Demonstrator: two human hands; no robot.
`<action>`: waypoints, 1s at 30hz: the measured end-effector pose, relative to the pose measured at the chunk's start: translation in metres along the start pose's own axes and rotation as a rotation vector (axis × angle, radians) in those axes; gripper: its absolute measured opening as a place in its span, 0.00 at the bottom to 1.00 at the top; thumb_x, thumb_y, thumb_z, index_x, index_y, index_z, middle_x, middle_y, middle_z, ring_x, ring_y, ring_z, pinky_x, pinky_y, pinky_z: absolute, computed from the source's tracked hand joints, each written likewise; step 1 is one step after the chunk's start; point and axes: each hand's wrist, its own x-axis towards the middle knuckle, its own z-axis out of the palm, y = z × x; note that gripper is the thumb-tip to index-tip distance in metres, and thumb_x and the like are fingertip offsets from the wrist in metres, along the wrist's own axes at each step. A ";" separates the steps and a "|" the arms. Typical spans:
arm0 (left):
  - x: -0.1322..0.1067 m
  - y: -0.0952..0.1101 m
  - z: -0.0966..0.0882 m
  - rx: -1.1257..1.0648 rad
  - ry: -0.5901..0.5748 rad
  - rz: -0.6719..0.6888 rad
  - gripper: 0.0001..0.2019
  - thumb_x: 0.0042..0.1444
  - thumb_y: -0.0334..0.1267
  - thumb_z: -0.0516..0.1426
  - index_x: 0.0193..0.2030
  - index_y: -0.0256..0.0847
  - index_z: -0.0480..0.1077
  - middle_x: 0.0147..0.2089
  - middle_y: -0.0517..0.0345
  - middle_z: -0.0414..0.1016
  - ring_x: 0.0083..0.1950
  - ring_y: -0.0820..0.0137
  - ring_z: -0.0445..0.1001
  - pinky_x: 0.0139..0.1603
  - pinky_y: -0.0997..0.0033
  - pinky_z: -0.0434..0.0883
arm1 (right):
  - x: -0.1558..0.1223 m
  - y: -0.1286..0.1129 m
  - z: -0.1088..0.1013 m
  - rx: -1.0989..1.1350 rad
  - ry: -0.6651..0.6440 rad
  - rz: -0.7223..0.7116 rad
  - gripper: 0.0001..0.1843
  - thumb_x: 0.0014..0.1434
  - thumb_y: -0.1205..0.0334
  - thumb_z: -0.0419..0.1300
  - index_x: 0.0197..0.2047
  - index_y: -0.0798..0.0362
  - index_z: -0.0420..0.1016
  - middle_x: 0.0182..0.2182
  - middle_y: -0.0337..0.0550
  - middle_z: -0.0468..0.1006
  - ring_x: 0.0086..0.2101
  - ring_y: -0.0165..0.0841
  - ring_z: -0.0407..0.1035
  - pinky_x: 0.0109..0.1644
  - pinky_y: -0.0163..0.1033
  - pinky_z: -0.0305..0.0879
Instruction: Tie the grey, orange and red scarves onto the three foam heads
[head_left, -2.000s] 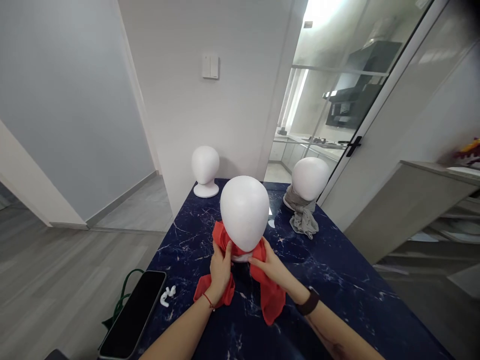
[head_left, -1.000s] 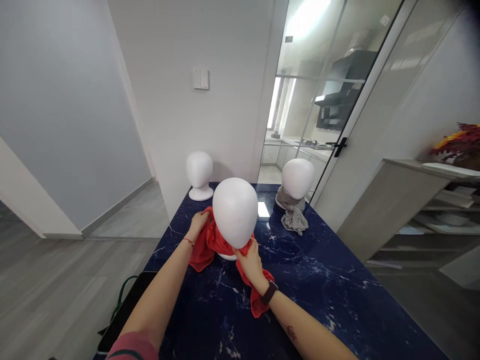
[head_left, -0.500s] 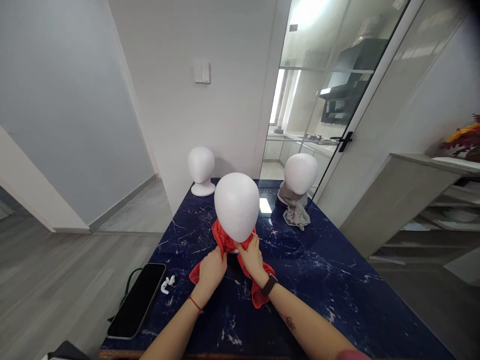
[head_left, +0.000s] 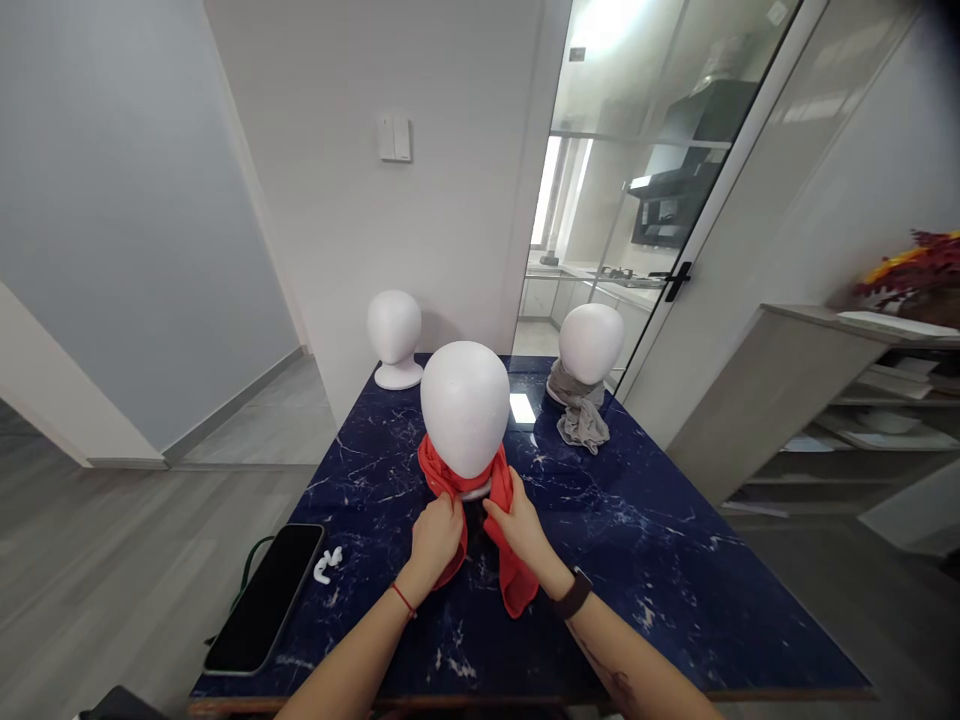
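The red scarf (head_left: pixel 514 583) lies around the neck of the nearest white mannequin head (head_left: pixel 465 405), which stands upright on the dark blue marbled table (head_left: pixel 637 570); the left hand (head_left: pixel 437 535) is clenched upon one side of the scarf, just below the chin of the head; the right hand (head_left: pixel 525 530) grasps the other side between thumb and fingers, and from it one end hangs down to the table; how the cloth passes under the left fingers I cannot tell surely, because the hand covers it; behind, at the right, a second head (head_left: pixel 591 342) wears a knotted grey scarf (head_left: pixel 582 422); at the left stands a bare third head (head_left: pixel 394 326); nearer, a black phone (head_left: pixel 266 600) lies beside white earbuds (head_left: pixel 327 566).
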 end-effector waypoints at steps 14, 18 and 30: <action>0.013 0.009 0.019 -0.552 0.038 0.024 0.14 0.56 0.44 0.51 0.24 0.40 0.67 0.28 0.51 0.74 0.31 0.65 0.71 0.37 0.68 0.63 | -0.024 -0.014 0.007 -0.058 -0.173 -0.031 0.30 0.51 0.71 0.54 0.58 0.53 0.60 0.54 0.49 0.69 0.53 0.38 0.65 0.60 0.49 0.57; -0.004 0.006 0.022 -1.068 -0.134 -0.144 0.11 0.52 0.42 0.53 0.34 0.37 0.72 0.36 0.50 0.77 0.37 0.64 0.73 0.41 0.67 0.66 | -0.045 -0.027 -0.007 -0.009 -0.216 0.029 0.35 0.53 0.68 0.55 0.64 0.51 0.51 0.57 0.48 0.67 0.55 0.37 0.64 0.60 0.47 0.58; -0.046 0.012 0.027 -1.361 0.102 -0.432 0.10 0.47 0.38 0.61 0.38 0.39 0.74 0.47 0.51 0.75 0.52 0.62 0.70 0.55 0.65 0.63 | -0.079 -0.034 0.002 -0.055 -0.127 0.136 0.22 0.58 0.55 0.55 0.54 0.53 0.65 0.52 0.49 0.69 0.54 0.38 0.63 0.60 0.45 0.58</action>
